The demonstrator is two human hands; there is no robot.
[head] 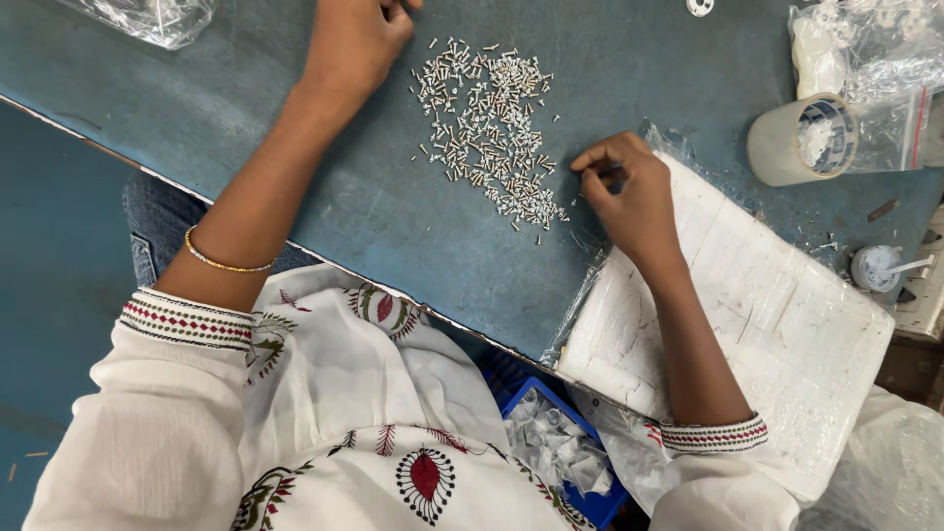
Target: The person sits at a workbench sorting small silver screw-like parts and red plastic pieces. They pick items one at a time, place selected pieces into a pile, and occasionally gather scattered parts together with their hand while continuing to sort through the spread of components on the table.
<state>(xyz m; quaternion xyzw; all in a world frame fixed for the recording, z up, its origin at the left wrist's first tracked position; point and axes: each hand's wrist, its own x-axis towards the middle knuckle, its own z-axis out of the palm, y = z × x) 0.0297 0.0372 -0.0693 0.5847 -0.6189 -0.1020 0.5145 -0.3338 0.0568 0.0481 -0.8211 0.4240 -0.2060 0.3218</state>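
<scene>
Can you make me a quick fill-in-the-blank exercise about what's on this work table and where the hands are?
1. The pile of small metal screws lies on a table top coloured ____.
2. The right hand rests at the edge of a flat white ____ slab.
3. The gold bangle sits on the ____ wrist.
4. Below the table edge, a ____ bin holds clear plastic parts.

Missing words: blue; foam; left; blue

Clear plastic bags [147,18] lie top left and top right [865,44], another wrapping the white foam slab [747,315]
</scene>
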